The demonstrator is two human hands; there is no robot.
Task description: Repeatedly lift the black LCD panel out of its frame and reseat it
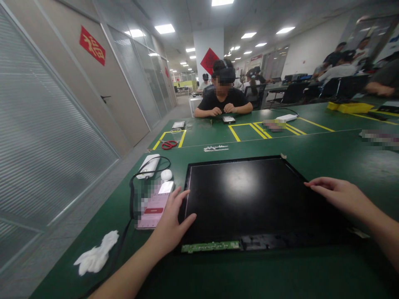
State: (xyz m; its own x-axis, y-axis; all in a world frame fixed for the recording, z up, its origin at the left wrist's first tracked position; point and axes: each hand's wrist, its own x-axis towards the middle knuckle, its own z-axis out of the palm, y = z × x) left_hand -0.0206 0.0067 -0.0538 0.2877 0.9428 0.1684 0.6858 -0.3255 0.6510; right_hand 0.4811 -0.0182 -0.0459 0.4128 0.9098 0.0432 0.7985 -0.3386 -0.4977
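Note:
A large black LCD panel [237,207] in a thin frame lies flat on the green table in front of me. Along its near edge a narrow green circuit board [210,246] shows. My left hand [174,220] rests at the panel's left edge, fingers spread and thumb over the dark surface, holding nothing. At the right edge, the fingertips of my right hand [333,193] are pinched together on the frame's rim. Small pale tape pieces stick out at the far right corner and the near right side.
Left of the panel lie a phone [154,207], a white earbud case [166,175], a white power bank [149,166] with a black cable, and crumpled tissue [98,254]. Beyond are red-handled scissors [169,144] and white strips [215,148]. A person [222,97] sits opposite.

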